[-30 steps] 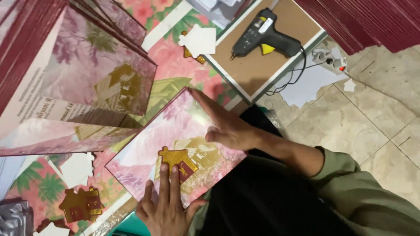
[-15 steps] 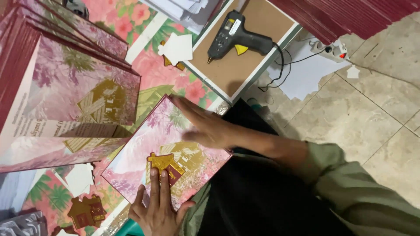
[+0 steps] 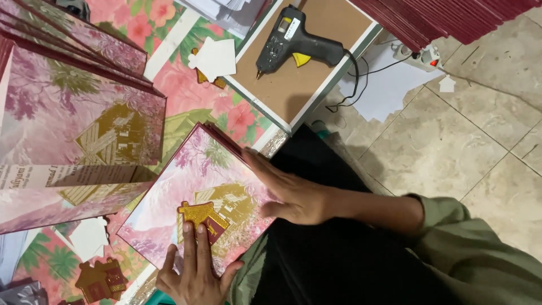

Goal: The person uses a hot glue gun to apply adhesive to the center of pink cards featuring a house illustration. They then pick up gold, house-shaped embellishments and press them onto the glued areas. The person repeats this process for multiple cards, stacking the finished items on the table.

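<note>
— What's the biggest thing by the hands?
— The stack of pink cards [image 3: 73,135] with gold house prints, up and to the left of the fingers, well apart from them. Then the brown board [image 3: 316,62] farther up, carrying a black glue gun [image 3: 296,42] lying on its side, nozzle toward the cards.
— And under the hands?
— One pink card [image 3: 192,186], lying slantwise on the person's lap, its long axis running from lower left to upper right. The right hand [image 3: 293,195] lies flat on its right edge, fingers straight and close together, holding nothing, just pressing.
— The left?
— The left hand [image 3: 195,271] comes in from below. Its fingers [image 3: 192,240] are stretched, slightly spread, tips resting on the small gold house cutout [image 3: 202,217]. The cutout sits directly ahead of those fingertips, touching them, over the card's printed house. The left hand is the nearer one; the right is just beside it.
— Anything loose?
— A white house shape [image 3: 217,56] near the board, and another gold cutout [image 3: 101,279] left of the left hand.
</note>
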